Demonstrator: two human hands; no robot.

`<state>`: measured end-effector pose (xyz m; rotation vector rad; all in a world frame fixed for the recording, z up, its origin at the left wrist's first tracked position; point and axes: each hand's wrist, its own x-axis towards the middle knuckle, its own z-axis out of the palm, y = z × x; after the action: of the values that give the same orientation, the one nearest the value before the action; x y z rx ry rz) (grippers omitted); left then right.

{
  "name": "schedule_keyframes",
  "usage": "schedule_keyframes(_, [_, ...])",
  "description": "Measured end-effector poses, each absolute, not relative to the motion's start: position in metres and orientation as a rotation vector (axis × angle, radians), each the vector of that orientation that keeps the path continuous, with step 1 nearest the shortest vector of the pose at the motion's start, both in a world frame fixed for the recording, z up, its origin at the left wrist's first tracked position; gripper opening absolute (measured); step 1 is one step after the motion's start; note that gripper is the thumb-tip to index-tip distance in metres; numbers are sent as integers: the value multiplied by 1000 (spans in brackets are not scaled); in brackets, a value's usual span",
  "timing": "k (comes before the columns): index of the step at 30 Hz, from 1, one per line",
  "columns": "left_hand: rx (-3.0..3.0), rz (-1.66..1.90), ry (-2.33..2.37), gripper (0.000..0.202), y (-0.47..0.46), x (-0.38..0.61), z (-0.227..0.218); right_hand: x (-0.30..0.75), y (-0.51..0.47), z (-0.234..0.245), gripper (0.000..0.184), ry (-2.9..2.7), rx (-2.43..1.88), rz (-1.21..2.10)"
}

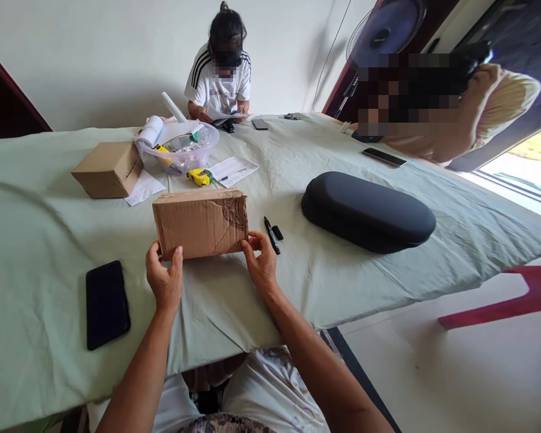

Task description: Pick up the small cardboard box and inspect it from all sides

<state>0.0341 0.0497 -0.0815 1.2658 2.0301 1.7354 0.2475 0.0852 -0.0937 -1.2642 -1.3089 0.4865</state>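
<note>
Both of my hands grip a brown cardboard box (198, 225) by its lower corners, tilted so a broad side faces me. My left hand (166, 276) has its thumb on the near face at the left, its fingers partly hidden behind. At the lower right corner, my right hand (260, 261) pinches the edge between thumb and fingers. A dark scribbled drawing covers the upper right of that face. Just right of the box lies an uncapped black marker (271, 234), its cap (277, 232) beside it. A black phone (107, 305) lies left of my left hand.
Behind the box are another cardboard box (106, 171), a clear plastic basin (211, 144) with odds and ends, a yellow tape measure (200, 176) and a paper (241, 171). A dark oblong case (367, 210) lies to the right. Two people sit across the green-covered table (40, 240).
</note>
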Motion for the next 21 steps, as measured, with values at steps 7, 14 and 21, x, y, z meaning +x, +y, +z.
schedule_keyframes(7, [1431, 1754, 2024, 86, 51, 43, -90, 246, 83, -96, 25, -1402, -1264, 405])
schedule_keyframes(14, [1675, 1581, 2153, 116, 44, 56, -81, 236, 80, -104, 87, -1551, -1282, 51])
schedule_keyframes(21, [1665, 1601, 2228, 123, 42, 64, -83, 228, 77, -105, 95, -1529, -1332, -103])
